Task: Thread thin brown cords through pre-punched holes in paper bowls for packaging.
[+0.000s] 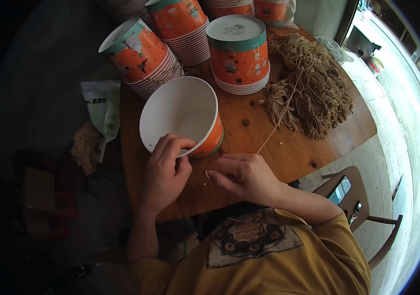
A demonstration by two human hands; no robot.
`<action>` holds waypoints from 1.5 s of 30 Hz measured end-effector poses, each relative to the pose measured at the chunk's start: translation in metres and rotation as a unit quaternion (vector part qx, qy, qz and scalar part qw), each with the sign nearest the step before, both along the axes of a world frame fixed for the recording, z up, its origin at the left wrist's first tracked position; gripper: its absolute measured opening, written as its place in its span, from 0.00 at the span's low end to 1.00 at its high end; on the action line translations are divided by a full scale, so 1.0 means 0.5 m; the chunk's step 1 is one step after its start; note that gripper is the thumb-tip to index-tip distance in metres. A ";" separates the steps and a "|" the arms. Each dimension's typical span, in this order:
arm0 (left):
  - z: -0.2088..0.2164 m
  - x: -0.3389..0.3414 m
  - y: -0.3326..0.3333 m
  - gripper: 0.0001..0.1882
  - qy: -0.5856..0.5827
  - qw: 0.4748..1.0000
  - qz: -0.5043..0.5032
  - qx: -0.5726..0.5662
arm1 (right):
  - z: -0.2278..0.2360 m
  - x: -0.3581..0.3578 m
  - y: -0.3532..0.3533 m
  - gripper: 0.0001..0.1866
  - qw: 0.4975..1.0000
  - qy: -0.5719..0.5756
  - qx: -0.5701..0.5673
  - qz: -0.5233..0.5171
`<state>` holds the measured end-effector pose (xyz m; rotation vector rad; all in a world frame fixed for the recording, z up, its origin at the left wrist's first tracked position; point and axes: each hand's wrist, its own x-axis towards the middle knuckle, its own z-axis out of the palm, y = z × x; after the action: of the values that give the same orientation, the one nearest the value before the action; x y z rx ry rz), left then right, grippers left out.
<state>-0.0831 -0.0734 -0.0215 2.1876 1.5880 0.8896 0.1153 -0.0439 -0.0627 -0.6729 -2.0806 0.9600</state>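
Note:
A white-lined paper bucket (pixel 178 110), orange and green outside, tilts on the wooden table with its mouth toward me. My left hand (pixel 166 164) grips the near rim, fingers over the inside and thumb outside. Just right of the bucket, my right hand (pixel 244 177) pinches a thin tan cord (pixel 269 140), and a short end pokes out beside its fingertips. That cord runs up to a large heap of tan twine (pixel 310 86) on the table's right side. A small dark spot shows near the rim, by my left fingers; what it is, I cannot make out.
Stacks of nested orange buckets (pixel 239 54) stand upside down or lean at the back, one stack (pixel 138 56) at the left. A white and green bag (pixel 104 105) hangs off the left edge. At right, a chair (pixel 350 196) holds a phone (pixel 340 191).

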 end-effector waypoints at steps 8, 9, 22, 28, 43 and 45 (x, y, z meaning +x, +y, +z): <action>0.022 -0.024 -0.005 0.18 -0.104 0.994 0.038 -0.006 | -0.001 -0.031 0.018 0.06 0.993 0.085 0.074 -0.037; 0.024 -0.034 -0.007 0.17 -0.114 0.993 0.043 -0.008 | 0.003 -0.035 0.015 0.06 0.995 0.070 0.064 -0.041; 0.020 -0.112 -0.038 0.22 -0.212 0.973 0.070 -0.065 | 0.019 -0.054 0.046 0.07 0.997 0.045 0.028 -0.051; 0.019 -0.150 -0.068 0.22 -0.185 0.978 0.041 -0.085 | 0.026 -0.063 0.055 0.06 0.997 0.009 -0.066 -0.050; 0.089 -0.097 -0.037 0.20 -0.135 0.982 0.042 -0.127 | 0.012 -0.107 0.050 0.05 0.998 0.040 0.045 0.027; 0.094 -0.094 -0.034 0.20 -0.115 0.981 0.054 -0.148 | 0.009 -0.108 0.049 0.05 0.999 0.024 0.030 0.035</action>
<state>-0.1301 -0.0904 0.0253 1.7450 1.6181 0.8410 0.0612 -0.0193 -0.0583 -0.5440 -2.0946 0.9385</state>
